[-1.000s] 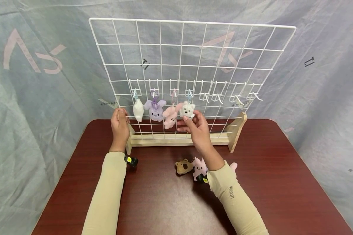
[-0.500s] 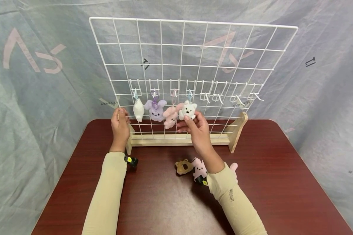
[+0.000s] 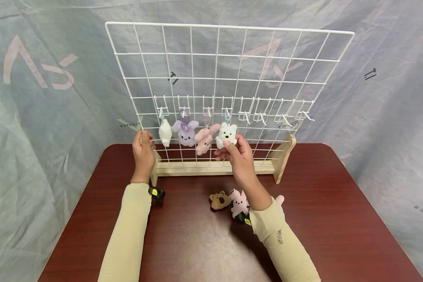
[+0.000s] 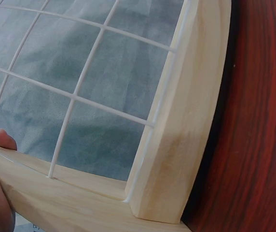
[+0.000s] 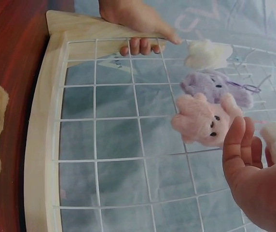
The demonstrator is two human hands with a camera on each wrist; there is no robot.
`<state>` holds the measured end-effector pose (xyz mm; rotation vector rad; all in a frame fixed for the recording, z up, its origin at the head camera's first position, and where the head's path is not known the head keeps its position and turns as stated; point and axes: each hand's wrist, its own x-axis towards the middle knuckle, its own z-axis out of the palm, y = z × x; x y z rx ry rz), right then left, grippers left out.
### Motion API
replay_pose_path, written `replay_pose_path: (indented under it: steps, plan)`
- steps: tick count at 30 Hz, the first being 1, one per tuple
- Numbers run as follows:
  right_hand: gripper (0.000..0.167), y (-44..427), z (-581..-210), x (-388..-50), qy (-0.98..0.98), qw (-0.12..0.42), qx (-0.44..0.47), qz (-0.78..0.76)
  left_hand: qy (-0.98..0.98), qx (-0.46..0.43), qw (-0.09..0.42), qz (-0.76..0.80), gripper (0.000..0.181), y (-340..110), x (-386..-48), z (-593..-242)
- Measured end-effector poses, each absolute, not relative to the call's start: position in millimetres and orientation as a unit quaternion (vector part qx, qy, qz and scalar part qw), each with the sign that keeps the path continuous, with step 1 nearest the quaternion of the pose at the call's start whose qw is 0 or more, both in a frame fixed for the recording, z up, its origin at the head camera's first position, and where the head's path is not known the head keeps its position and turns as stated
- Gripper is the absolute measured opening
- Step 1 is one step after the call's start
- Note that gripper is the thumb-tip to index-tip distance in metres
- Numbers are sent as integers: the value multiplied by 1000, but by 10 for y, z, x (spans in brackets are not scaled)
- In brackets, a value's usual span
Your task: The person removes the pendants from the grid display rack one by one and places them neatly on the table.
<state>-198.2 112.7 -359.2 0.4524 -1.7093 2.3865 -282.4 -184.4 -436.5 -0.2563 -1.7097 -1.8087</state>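
Note:
In the head view, my right hand (image 3: 241, 160) pinches a small white bear plush keychain (image 3: 227, 132) low on its body. Its blue strap hangs from a hook on the white wire grid rack (image 3: 232, 80). My left hand (image 3: 144, 152) grips the rack's left side, with fingers curled round the wooden upright (image 4: 85, 208) in the left wrist view. Left of the bear hang a pink plush keychain (image 3: 204, 141), a purple long-eared plush keychain (image 3: 186, 133) and a white plush keychain (image 3: 165, 133). In the right wrist view, the bear is mostly cut off by the edge.
Several bare white hooks (image 3: 261, 116) line the grid to the right. On the dark red table (image 3: 194, 239) lie a brown bear plush (image 3: 220, 200) and a pink plush (image 3: 239, 203). Another pink piece (image 3: 280, 200) shows behind my right sleeve. A grey cloth (image 3: 49, 113) hangs behind.
My right hand and the white bear plush have shifted slightly to the right. The left hand keeps its hold on the rack.

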Motion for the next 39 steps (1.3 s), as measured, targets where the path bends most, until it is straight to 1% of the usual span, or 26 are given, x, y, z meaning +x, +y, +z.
replay_pose_path:
  steps: [8,12,18,23,26,33,39]
  plan:
    - [16,1128,-3557,-1927,-568,95,167,800,-644,-86,312,-693,29,-1839,-2830,-4361]
    - [16,1132,-3543,-1901,-566,101,171,800,-645,-83,312,-693,31,-1825,-2817,-4343]
    - [16,1140,-3510,-1866,-565,108,186,797,-645,-85,311,-693,35,-1755,-2690,-4194]
    - [18,1142,-3491,-1841,-569,115,201,789,-644,-90,312,-693,30,-1725,-2623,-4113]
    - [18,1140,-3472,-1823,-574,119,202,785,-643,-91,311,-694,29,-1730,-2629,-4117]
    - [19,1142,-3445,-1802,-578,121,203,781,-647,-90,310,-691,40,-1739,-2643,-4125]
    - [20,1146,-3449,-1783,-580,122,202,780,-651,-87,310,-688,36,-1801,-2762,-4292]
